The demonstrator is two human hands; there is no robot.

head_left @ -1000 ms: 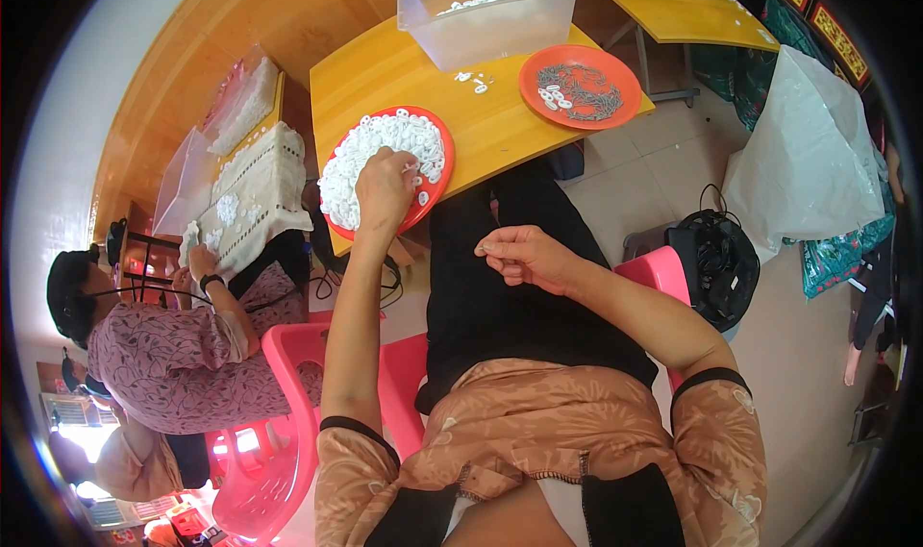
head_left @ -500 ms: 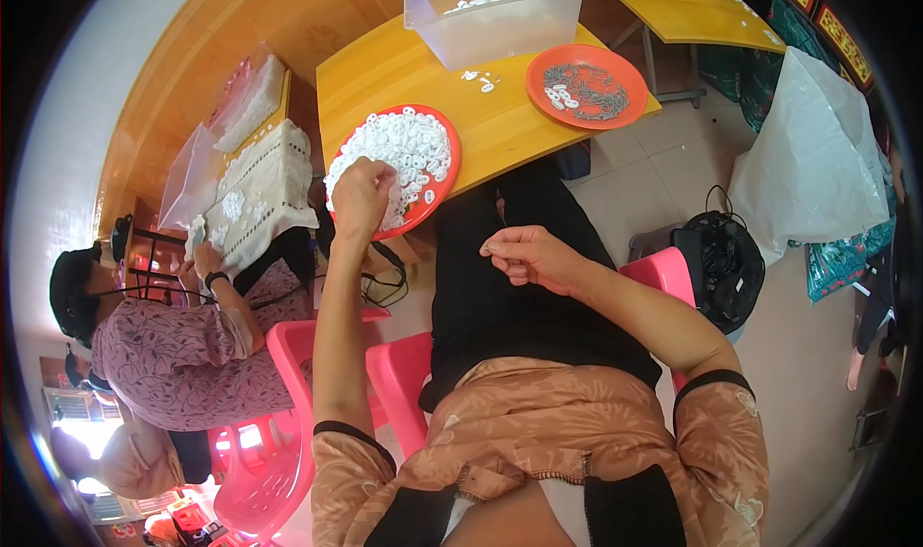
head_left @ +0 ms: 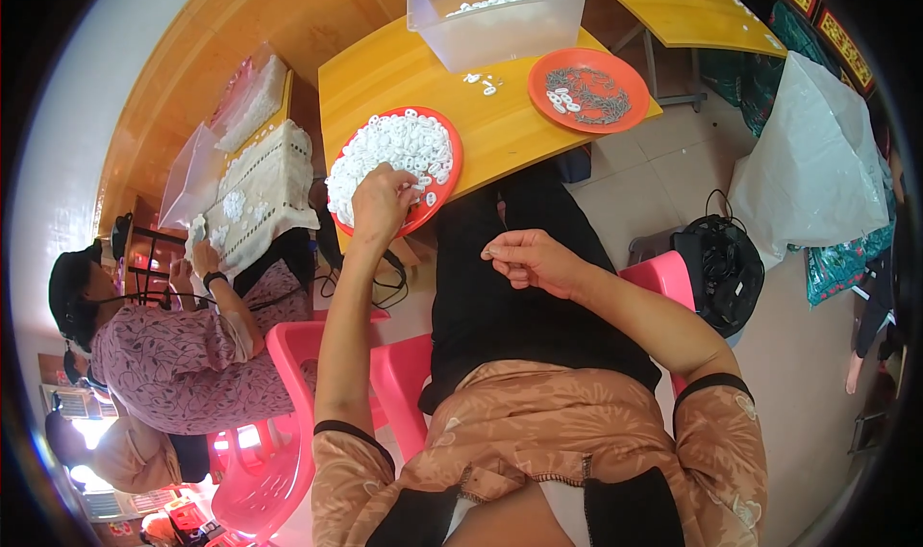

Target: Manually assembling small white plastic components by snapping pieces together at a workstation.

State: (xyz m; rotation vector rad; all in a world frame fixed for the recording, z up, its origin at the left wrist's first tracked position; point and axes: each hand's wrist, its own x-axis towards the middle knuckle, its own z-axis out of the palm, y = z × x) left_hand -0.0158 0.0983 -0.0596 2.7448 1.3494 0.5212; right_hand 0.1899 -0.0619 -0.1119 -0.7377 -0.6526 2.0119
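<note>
My left hand [head_left: 381, 201] reaches into a red plate [head_left: 444, 189] heaped with small white rings [head_left: 394, 148], fingers curled on the near edge of the heap. Whether it pinches a ring is hidden by the fingers. My right hand [head_left: 529, 259] hovers over my black-clad lap, thumb and fingers pinched together on something tiny and thin that I cannot make out. Farther right on the yellow table [head_left: 385, 71] sits an orange plate [head_left: 588, 90] with grey metal bits and a few white rings.
A clear plastic bin [head_left: 495, 18] with white rings stands at the table's far side. On my left a person in a patterned top [head_left: 173, 355] works at another table. Pink plastic chairs [head_left: 288, 432], a black bag [head_left: 721, 273] and a white sack [head_left: 817, 162] surround me.
The view has shifted slightly. My left hand stays at the near edge of the ring heap, fingers working in it. My right hand has barely moved.
</note>
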